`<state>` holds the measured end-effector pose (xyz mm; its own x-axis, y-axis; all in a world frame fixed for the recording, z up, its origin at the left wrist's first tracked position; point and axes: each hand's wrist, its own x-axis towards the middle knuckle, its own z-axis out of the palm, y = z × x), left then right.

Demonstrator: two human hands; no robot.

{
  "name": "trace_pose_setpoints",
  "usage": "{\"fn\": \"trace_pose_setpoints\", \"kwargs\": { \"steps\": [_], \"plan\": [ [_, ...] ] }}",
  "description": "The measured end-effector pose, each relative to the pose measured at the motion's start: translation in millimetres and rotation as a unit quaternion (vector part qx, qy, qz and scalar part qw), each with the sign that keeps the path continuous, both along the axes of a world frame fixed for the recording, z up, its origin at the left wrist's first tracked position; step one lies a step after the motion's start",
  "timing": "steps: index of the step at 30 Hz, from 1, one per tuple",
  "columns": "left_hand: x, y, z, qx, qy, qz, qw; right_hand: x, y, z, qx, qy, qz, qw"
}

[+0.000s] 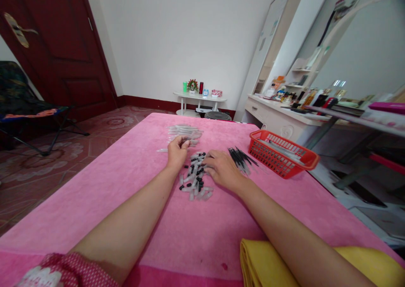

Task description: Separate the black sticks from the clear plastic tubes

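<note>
- The left hand point(177, 153) has its thumb and fingers bent towards each other at the near edge of the clear tubes point(185, 131); whether it grips one, I cannot tell.
- The right hand point(223, 169) is palm down with its fingers curled over the upper right side of a loose pile of small pieces point(196, 178); its fingertips are partly hidden, so I cannot tell whether they are closed on a piece.
- That pile, of clear and black bits, lies between the two hands and spreads from there towards the person.
- The clear tubes lie side by side in a bunch just beyond the left hand.
- Thin black sticks point(239, 156) with pale ends lie fanned out just right of the right hand.
- Further right of that hand stands a red basket point(268, 159) with long pale sticks inside.
- Under both hands is a pink tablecloth point(104, 181).
- A folded yellow cloth point(261, 261) lies nearer the person than the right hand, beneath the right forearm.
</note>
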<state>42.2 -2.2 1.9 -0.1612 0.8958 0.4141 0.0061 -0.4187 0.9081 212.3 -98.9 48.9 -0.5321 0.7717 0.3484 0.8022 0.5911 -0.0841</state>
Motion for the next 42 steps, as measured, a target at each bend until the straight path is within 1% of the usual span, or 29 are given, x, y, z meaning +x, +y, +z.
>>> {"fn": "trace_pose_setpoints", "kwargs": {
  "steps": [2, 4, 11, 15, 18, 20, 22, 24, 26, 29, 33, 39, 42],
  "plan": [
    [1, 1, -0.8, 0.008, 0.002, -0.002, 1.0, -2, 0, -3, -0.003, -0.01, 0.018, 1.0],
    [1, 2, -2.1, 0.021, 0.009, -0.005, 1.0, -5, 1, -5, -0.009, -0.011, 0.02, 1.0],
    [2, 2, -4.1, 0.029, 0.03, -0.007, 0.999, -7, 3, -9, -0.026, -0.004, 0.001, 1.0],
    [4, -2, -1.9, 0.033, 0.049, -0.009, 0.998, -8, 1, -9, -0.044, 0.001, -0.024, 0.999],
    [5, -5, -0.1, 0.051, 0.078, -0.007, 0.996, -9, 0, -9, -0.03, -0.004, -0.031, 0.999],
    [5, -7, 0.8, 0.06, 0.1, -0.006, 0.993, -8, 1, -8, -0.027, 0.021, -0.042, 0.999],
    [5, -8, 0.7, 0.068, 0.123, -0.008, 0.99, -4, 4, -7, -0.034, 0.087, -0.072, 0.993],
    [5, -8, -0.6, 0.082, 0.154, -0.012, 0.985, 2, 8, -4, -0.037, 0.173, -0.096, 0.979],
    [6, -8, -2.6, 0.101, 0.19, -0.02, 0.976, 10, 13, -2, -0.023, 0.248, -0.1, 0.963],
    [6, -8, -4.7, 0.129, 0.253, -0.03, 0.959, 20, 19, 2, 0.004, 0.311, -0.103, 0.945],
    [7, -12, -3.6, 0.153, 0.316, -0.032, 0.936, 28, 25, 2, 0.008, 0.334, -0.116, 0.935],
    [8, -16, -0.1, 0.161, 0.338, -0.036, 0.927, 30, 27, 1, 0.001, 0.35, -0.111, 0.93],
    [9, -17, 1.4, 0.165, 0.345, -0.045, 0.923, 29, 27, 1, 0.0, 0.341, -0.111, 0.933]
  ]
}}
